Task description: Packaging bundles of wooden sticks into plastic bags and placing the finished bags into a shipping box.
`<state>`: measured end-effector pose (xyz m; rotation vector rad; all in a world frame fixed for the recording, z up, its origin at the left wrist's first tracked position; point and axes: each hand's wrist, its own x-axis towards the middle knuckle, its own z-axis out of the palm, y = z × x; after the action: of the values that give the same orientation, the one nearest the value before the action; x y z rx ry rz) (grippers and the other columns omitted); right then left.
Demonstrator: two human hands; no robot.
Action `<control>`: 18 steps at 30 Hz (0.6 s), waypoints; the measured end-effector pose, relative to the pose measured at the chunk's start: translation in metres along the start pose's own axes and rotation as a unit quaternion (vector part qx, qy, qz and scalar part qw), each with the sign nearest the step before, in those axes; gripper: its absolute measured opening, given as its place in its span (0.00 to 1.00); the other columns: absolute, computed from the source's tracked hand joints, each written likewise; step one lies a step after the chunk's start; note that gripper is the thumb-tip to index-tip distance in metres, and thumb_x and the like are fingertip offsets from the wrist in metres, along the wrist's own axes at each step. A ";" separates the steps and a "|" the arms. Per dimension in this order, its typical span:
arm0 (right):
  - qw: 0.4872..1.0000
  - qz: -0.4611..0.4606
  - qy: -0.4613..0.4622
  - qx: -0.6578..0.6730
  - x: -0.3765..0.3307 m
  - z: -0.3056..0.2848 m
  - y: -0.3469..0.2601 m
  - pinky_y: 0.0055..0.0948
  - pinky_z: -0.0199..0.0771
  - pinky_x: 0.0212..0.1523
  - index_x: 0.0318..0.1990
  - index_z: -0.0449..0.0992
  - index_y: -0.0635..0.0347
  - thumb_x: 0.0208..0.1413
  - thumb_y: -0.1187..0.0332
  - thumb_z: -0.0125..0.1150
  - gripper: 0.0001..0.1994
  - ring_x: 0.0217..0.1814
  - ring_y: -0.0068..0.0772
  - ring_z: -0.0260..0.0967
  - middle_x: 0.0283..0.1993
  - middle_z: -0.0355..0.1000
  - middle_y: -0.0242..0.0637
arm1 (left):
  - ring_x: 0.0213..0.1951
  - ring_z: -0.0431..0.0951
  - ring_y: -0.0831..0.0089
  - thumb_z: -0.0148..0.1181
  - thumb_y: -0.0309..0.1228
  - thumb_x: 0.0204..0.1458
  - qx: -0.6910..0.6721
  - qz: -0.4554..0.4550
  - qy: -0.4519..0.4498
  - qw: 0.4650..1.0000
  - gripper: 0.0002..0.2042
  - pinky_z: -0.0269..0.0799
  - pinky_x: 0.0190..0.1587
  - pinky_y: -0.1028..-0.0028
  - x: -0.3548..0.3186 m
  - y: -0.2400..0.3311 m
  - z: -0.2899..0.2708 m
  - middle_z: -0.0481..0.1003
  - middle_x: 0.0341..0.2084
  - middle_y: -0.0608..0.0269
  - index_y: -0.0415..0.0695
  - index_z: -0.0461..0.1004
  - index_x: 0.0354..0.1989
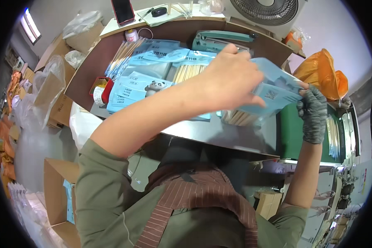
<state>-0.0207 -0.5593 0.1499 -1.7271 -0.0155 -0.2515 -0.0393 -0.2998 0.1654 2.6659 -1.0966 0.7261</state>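
Note:
A blue printed plastic bag [283, 80] is spread between my hands over the right part of the table. My bare left hand [235, 80] is bent at the bag's left side, its thumb over the plastic; some fingertips are hidden behind the film. The grey-gloved right hand [312, 111] pinches the bag's right edge between bare fingertips. Below the left hand lies a bundle of bamboo chopsticks [239, 118], partly covered by clear film. Left of it are filled chopstick packs [188, 73] and a stack of flat blue panda-printed bags [138, 89].
A red tape dispenser [101, 91] sits at the table's left, near loose chopsticks [124, 56]. Behind stand a teal tray [223, 41], a phone [123, 11] and a fan [266, 10]. A green surface [291, 132] adjoins at right; an open carton [60, 182] stands lower left.

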 end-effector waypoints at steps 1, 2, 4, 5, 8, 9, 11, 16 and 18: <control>1.000 0.001 -0.005 -0.029 0.006 -0.002 -0.001 0.10 0.54 0.12 0.41 0.76 0.62 0.54 0.70 0.55 0.10 0.13 0.10 0.56 0.21 0.66 0.22 | 0.38 0.72 0.64 0.61 0.41 0.47 0.037 0.027 0.017 0.999 0.11 0.62 0.47 0.63 0.001 -0.013 0.004 0.74 0.25 0.61 0.45 0.77 0.26; 0.999 -0.002 -0.005 -0.032 0.010 -0.006 -0.004 0.10 0.54 0.12 0.41 0.76 0.62 0.54 0.70 0.55 0.10 0.13 0.10 0.56 0.21 0.66 0.22 | 0.39 0.73 0.65 0.59 0.40 0.47 0.071 0.052 0.031 0.996 0.12 0.62 0.47 0.63 0.005 -0.021 0.000 0.75 0.24 0.61 0.45 0.78 0.25; 0.998 -0.064 0.000 -0.025 0.015 -0.012 -0.018 0.10 0.55 0.12 0.43 0.76 0.63 0.56 0.69 0.54 0.11 0.14 0.10 0.58 0.20 0.66 0.22 | 0.42 0.71 0.67 0.60 0.40 0.46 0.074 0.056 0.044 0.995 0.09 0.60 0.49 0.63 0.011 -0.028 -0.005 0.75 0.29 0.66 0.48 0.79 0.25; 0.996 -0.092 0.000 0.005 0.010 -0.016 -0.027 0.10 0.54 0.12 0.43 0.76 0.63 0.57 0.68 0.52 0.11 0.14 0.10 0.58 0.19 0.65 0.22 | 0.45 0.69 0.68 0.61 0.39 0.46 0.072 0.068 0.124 0.987 0.09 0.58 0.51 0.63 0.013 -0.023 -0.017 0.74 0.32 0.68 0.48 0.78 0.23; 0.996 -0.021 -0.021 -0.087 0.043 -0.016 -0.028 0.11 0.53 0.12 0.37 0.76 0.60 0.56 0.68 0.52 0.08 0.13 0.11 0.57 0.17 0.65 0.22 | 0.50 0.67 0.69 0.61 0.38 0.45 0.073 0.044 0.192 0.978 0.08 0.55 0.56 0.61 0.016 -0.052 -0.013 0.71 0.40 0.69 0.48 0.77 0.22; 0.990 -0.027 -0.056 -0.126 0.061 -0.016 -0.020 0.12 0.54 0.12 0.36 0.76 0.60 0.55 0.68 0.53 0.08 0.13 0.11 0.57 0.17 0.65 0.22 | 0.51 0.67 0.69 0.62 0.38 0.45 0.061 0.045 0.129 0.989 0.08 0.56 0.56 0.61 0.019 -0.067 -0.003 0.71 0.40 0.69 0.48 0.78 0.23; 0.975 -0.009 -0.069 -0.210 0.082 0.014 -0.031 0.13 0.54 0.14 0.32 0.77 0.58 0.54 0.69 0.53 0.06 0.15 0.12 0.58 0.19 0.65 0.22 | 0.51 0.67 0.68 0.62 0.37 0.45 0.057 0.042 0.067 0.995 0.08 0.56 0.56 0.60 0.032 -0.098 -0.004 0.71 0.41 0.69 0.47 0.79 0.25; 0.979 -0.203 -0.018 -0.025 0.085 0.063 -0.076 0.15 0.58 0.20 0.39 0.78 0.61 0.55 0.73 0.52 0.09 0.21 0.13 0.59 0.24 0.67 0.25 | 0.51 0.68 0.56 0.56 0.26 0.45 0.172 -0.013 0.176 0.969 0.10 0.54 0.54 0.52 0.010 -0.090 -0.091 0.71 0.41 0.51 0.46 0.74 0.38; 0.961 -0.274 0.015 -0.022 0.046 0.083 -0.069 0.17 0.60 0.23 0.42 0.78 0.61 0.57 0.71 0.55 0.09 0.22 0.16 0.62 0.25 0.68 0.26 | 0.51 0.67 0.63 0.59 0.30 0.45 0.278 0.018 0.266 0.923 0.08 0.55 0.54 0.55 -0.026 -0.103 -0.074 0.71 0.42 0.60 0.49 0.75 0.36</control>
<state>0.0262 -0.4727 0.2130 -1.7345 -0.4748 -0.6902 -0.0105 -0.1858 0.2198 2.5675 -0.8783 1.8710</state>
